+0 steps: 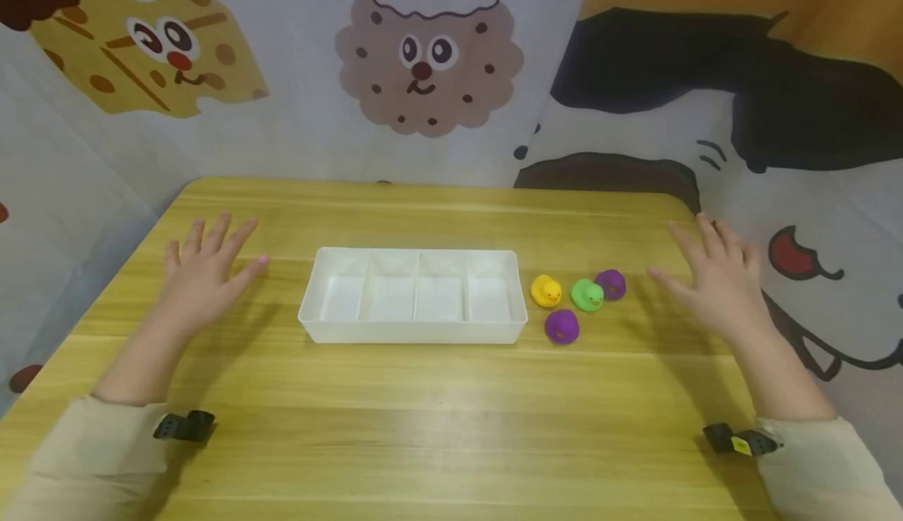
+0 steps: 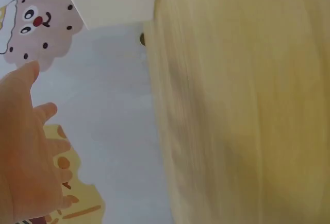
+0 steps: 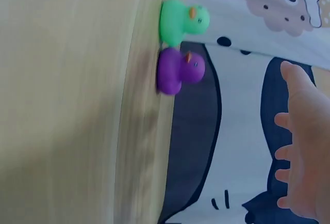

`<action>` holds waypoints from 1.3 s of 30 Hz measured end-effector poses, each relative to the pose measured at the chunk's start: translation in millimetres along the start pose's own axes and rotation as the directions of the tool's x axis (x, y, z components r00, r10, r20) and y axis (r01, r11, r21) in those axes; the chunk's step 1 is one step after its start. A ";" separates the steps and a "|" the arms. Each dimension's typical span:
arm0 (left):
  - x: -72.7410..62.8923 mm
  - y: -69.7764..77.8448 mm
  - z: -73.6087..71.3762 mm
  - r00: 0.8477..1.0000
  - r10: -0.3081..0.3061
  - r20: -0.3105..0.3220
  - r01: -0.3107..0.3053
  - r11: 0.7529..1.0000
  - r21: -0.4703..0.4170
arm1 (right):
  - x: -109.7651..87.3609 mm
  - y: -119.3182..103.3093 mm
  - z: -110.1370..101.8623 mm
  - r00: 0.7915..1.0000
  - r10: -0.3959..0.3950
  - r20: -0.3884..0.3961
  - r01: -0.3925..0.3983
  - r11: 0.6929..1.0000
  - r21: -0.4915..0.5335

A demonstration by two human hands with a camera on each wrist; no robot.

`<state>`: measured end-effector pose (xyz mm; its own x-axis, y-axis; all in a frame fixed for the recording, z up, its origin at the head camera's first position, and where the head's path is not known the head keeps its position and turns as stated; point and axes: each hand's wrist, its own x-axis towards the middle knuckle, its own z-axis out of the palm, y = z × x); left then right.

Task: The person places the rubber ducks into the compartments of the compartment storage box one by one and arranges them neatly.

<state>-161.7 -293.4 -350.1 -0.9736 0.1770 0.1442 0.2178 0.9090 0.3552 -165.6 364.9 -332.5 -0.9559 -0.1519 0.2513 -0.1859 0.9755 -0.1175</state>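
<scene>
The left grip [image 2: 30, 152], a bare hand with fingers [image 2: 46, 112] extended, at 8 o'clock, against a printed backdrop [image 2: 118, 105]; a white container [image 2: 116, 0], partly visible, at 11 o'clock; the wood-grained counter [image 2: 258, 100] at 3 o'clock.

a yellowish wood-grain table [image 1: 437, 419] with rounded far corners stands before a pale printed cloth [image 1: 282, 145]. on it, a smiling cartoon cheese [image 1: 151, 59] with brown spots is at left, a scalloped cookie [image 1: 430, 94] with dark dots in the middle, and a large black-and-white cartoon animal [image 1: 797, 125] with a red mouth [image 1: 793, 253] at right.
</scene>
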 end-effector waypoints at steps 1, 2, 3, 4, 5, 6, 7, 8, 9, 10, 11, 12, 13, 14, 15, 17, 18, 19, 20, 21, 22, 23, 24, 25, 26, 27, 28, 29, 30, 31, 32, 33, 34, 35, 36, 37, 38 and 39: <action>-0.1 2.0 1.0 1.000 0.005 -0.009 -0.005 1.000 -0.017 | -1.0 -2.7 0.2 1.000 -0.010 -0.013 0.010 1.000 0.013; -0.2 4.1 2.0 1.000 0.007 -0.017 -0.008 0.999 -0.033 | -2.1 -5.4 0.5 1.000 -0.020 -0.024 0.021 0.999 0.029; -0.4 6.2 2.9 1.000 0.010 -0.025 -0.011 0.999 -0.049 | -2.9 -8.3 0.8 0.999 -0.030 -0.036 0.032 0.998 0.045; -0.4 8.2 3.7 0.999 0.012 -0.032 -0.014 0.998 -0.066 | -3.9 -11.4 0.9 0.998 -0.042 -0.048 0.045 0.997 0.061; -0.7 10.1 4.4 0.999 0.015 -0.040 -0.018 0.996 -0.083 | -4.6 -14.6 1.2 0.997 -0.053 -0.061 0.058 0.995 0.079; -0.8 11.9 5.2 0.999 0.018 -0.048 -0.022 0.995 -0.098 | -5.5 -17.8 1.6 0.995 -0.063 -0.074 0.070 0.993 0.096; -0.9 13.6 6.0 0.998 0.023 -0.057 -0.030 0.993 -0.117 | -6.3 -21.1 2.0 0.994 -0.073 -0.086 0.082 0.990 0.110; -0.7 15.2 7.0 0.997 0.029 -0.067 -0.038 0.990 -0.135 | -7.4 -24.5 2.5 0.992 -0.080 -0.097 0.092 0.987 0.132; -0.6 16.8 8.1 0.996 0.038 -0.077 -0.049 0.987 -0.155 | -8.4 -27.9 3.1 0.991 -0.084 -0.106 0.100 0.983 0.154; -0.3 18.0 9.3 0.995 0.046 -0.089 -0.061 0.983 -0.173 | -9.5 -31.3 3.7 0.990 -0.088 -0.115 0.107 0.979 0.172; -0.1 19.0 10.6 0.993 0.056 -0.100 -0.075 0.978 -0.194 | -10.5 -34.3 4.8 0.988 -0.091 -0.125 0.114 0.974 0.194; 0.0 19.7 12.0 0.992 0.066 -0.111 -0.089 0.972 -0.217 | -11.7 -37.3 5.7 0.988 -0.091 -0.128 0.118 0.969 0.217; 0.0 20.3 13.4 0.990 0.075 -0.120 -0.102 0.965 -0.243 | -12.8 -40.1 6.9 0.987 -0.093 -0.132 0.123 0.963 0.239; 0.1 20.8 14.7 0.988 0.082 -0.128 -0.114 0.957 -0.268 | -13.9 -42.8 8.0 0.987 -0.094 -0.133 0.126 0.956 0.264; 0.1 21.0 16.0 0.987 0.088 -0.131 -0.124 0.947 -0.298 | -14.9 -45.3 9.2 0.987 -0.097 -0.132 0.131 0.951 0.282; 0.1 20.9 18.7 0.987 0.090 -0.131 -0.132 0.924 -0.358 | -17.0 -49.3 12.5 0.985 -0.107 -0.132 0.145 0.937 0.319; 0.1 20.9 19.9 0.988 0.087 -0.126 -0.129 0.914 -0.385 | -18.3 -51.4 14.1 0.986 -0.110 -0.124 0.146 0.931 0.334; 0.4 20.8 21.1 0.989 0.082 -0.122 -0.125 0.903 -0.411 | -19.4 -53.4 15.8 0.986 -0.115 -0.121 0.151 0.925 0.348; 0.7 20.5 22.3 0.990 0.076 -0.117 -0.120 0.892 -0.437 | -20.5 -55.2 17.3 0.986 -0.122 -0.117 0.157 0.919 0.362; 0.8 20.0 23.6 0.992 0.069 -0.107 -0.111 0.879 -0.463 | -21.6 -56.7 19.1 0.985 -0.129 -0.116 0.163 0.912 0.376; 1.0 19.5 24.9 0.993 0.062 -0.099 -0.103 0.869 -0.485 | -22.9 -58.3 20.6 0.985 -0.133 -0.113 0.167 0.906 0.389; 1.1 19.1 26.3 0.994 0.056 -0.090 -0.094 0.857 -0.507 | -24.0 -59.9 22.2 0.985 -0.135 -0.111 0.169 0.901 0.399; 1.3 18.5 28.1 0.995 0.055 -0.086 -0.092 0.845 -0.527 | -25.1 -61.8 23.2 0.985 -0.135 -0.106 0.167 0.896 0.412; 1.6 17.7 30.0 0.995 0.055 -0.084 -0.093 0.832 -0.547 | -25.6 -62.8 24.6 0.984 -0.142 -0.107 0.174 0.889 0.424; 1.7 17.1 32.0 0.995 0.057 -0.083 -0.094 0.819 -0.566 | -26.0 -64.1 26.1 0.982 -0.152 -0.111 0.186 0.882 0.433; 1.4 16.9 33.8 0.995 0.059 -0.081 -0.095 0.808 -0.581 | -26.6 -65.7 27.5 0.981 -0.157 -0.113 0.191 0.875 0.444; 1.4 16.4 35.6 0.995 0.065 -0.079 -0.099 0.796 -0.597 | -27.1 -67.0 29.0 0.980 -0.162 -0.113 0.196 0.869 0.453; 1.2 16.5 37.3 0.995 0.069 -0.072 -0.099 0.785 -0.611 | -27.3 -68.0 30.3 0.980 -0.167 -0.109 0.198 0.863 0.465; 1.0 16.5 39.0 0.995 0.074 -0.064 -0.097 0.775 -0.625 | -27.7 -69.1 31.5 0.980 -0.170 -0.101 0.198 0.856 0.477; 0.7 16.7 40.2 0.996 0.074 -0.048 -0.087 0.767 -0.636 | -28.2 -70.0 32.7 0.980 -0.173 -0.093 0.197 0.853 0.484; 0.5 17.1 41.4 0.997 0.075 -0.033 -0.078 0.761 -0.644 | -28.9 -70.9 33.8 0.982 -0.170 -0.080 0.187 0.850 0.492; 0.3 17.3 42.6 0.997 0.071 -0.013 -0.063 0.755 -0.653 | -29.8 -71.6 34.7 0.985 -0.162 -0.059 0.170 0.849 0.500; 0.4 17.2 44.1 0.998 0.070 0.004 -0.050 0.750 -0.660 | -30.6 -71.9 35.5 0.988 -0.153 -0.037 0.150 0.848 0.508; 0.2 17.6 45.4 0.997 0.070 0.018 -0.041 0.748 -0.663 | -31.4 -72.5 36.1 0.989 -0.145 -0.016 0.132 0.847 0.514; 0.1 17.5 46.9 0.997 0.071 0.027 -0.035 0.743 -0.668 | -32.3 -73.1 36.8 0.991 -0.137 0.001 0.117 0.849 0.516; 0.0 17.1 48.6 0.997 0.076 0.031 -0.035 0.737 -0.675 | -32.8 -73.8 37.5 0.991 -0.133 0.016 0.105 0.845 0.524; -0.1 16.7 50.3 0.996 0.084 0.030 -0.040 0.730 -0.682 | -33.2 -74.6 38.1 0.991 -0.129 0.030 0.093 0.842 0.532; -0.3 16.4 51.9 0.995 0.092 0.030 -0.046 0.720 -0.692 | -33.6 -75.5 38.7 0.991 -0.126 0.042 0.084 0.840 0.537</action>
<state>-161.4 -258.9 -392.3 -0.9510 0.2711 0.1486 0.2487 0.3852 0.8887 -128.2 290.2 -369.2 -0.9335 -0.2804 0.2237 -0.3586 0.7208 -0.5931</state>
